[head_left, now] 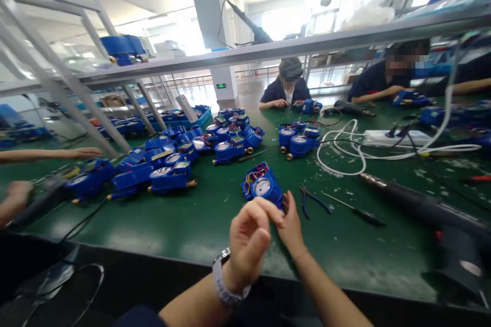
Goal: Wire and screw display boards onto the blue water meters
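Note:
A blue water meter [263,185] with a round dial and exposed coloured wires lies on the green table in front of me. My left hand [251,232], with a watch [226,281] on its wrist, hovers at the meter's near edge. Its fingers bend to the right, the thumb stands apart, and nothing shows in them. At the meter's lower right side is my right hand [291,225], its fingers apart and close against the casing; the left fingers partly cover it. Blue-handled pliers [314,202] and a screwdriver [364,214] lie to the right.
Several blue meters [169,173] crowd the table's left and middle, with two more [299,138] beyond mine. A heat gun [433,214] lies at right, near a white power strip [397,138] and cables. Co-workers sit opposite; another person's hands [19,196] are at left. A shelf [245,53] spans overhead.

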`<state>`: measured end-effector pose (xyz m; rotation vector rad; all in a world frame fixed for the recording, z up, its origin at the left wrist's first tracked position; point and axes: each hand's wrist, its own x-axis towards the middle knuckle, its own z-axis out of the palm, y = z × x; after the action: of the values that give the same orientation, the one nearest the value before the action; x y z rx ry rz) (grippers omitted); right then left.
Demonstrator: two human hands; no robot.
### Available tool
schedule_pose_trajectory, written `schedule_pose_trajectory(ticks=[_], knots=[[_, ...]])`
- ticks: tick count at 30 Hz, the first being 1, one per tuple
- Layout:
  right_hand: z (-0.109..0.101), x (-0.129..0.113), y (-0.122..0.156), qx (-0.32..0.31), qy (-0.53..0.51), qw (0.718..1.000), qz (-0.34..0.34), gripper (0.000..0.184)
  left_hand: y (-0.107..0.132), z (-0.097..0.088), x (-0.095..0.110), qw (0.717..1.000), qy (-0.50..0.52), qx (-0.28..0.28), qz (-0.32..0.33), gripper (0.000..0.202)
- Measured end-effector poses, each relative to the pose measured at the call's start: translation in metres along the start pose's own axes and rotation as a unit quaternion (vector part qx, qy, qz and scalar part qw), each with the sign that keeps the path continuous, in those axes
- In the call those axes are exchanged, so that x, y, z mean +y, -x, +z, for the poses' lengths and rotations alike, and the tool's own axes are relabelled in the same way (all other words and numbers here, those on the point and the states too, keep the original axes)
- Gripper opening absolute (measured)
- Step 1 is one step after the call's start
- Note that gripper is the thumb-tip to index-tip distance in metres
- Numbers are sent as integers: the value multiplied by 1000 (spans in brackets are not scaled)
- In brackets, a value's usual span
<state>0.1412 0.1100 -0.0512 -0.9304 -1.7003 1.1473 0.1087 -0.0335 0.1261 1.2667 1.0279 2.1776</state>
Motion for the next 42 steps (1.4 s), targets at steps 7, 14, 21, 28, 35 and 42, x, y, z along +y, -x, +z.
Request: schedule_pose_trajectory(ticks=[7, 14, 21, 28, 35, 42], knots=[[-5, 3, -4, -19, -103, 993, 56, 86, 0, -118, -98, 945, -245, 129, -172, 31], [-26, 2, -21, -80, -222, 962, 139, 99, -32, -151, -136, 932, -269, 13, -244, 56], [-13, -29, -43, -69, -185, 973, 121, 93, -41, -144, -152, 944, -267, -47, -191, 63], [-1, -31, -53, -59, -175, 977, 106, 84, -52, -157, -160, 938, -270, -17, -219, 64], [-17, -15, -56, -53, -243, 960, 125, 73, -55, -156, -156, 930, -268, -105, -230, 88], [-19, -11, -59, -35, -224, 964, 140, 67, -49, -150, -148, 919, -294, -133, -225, 78]])
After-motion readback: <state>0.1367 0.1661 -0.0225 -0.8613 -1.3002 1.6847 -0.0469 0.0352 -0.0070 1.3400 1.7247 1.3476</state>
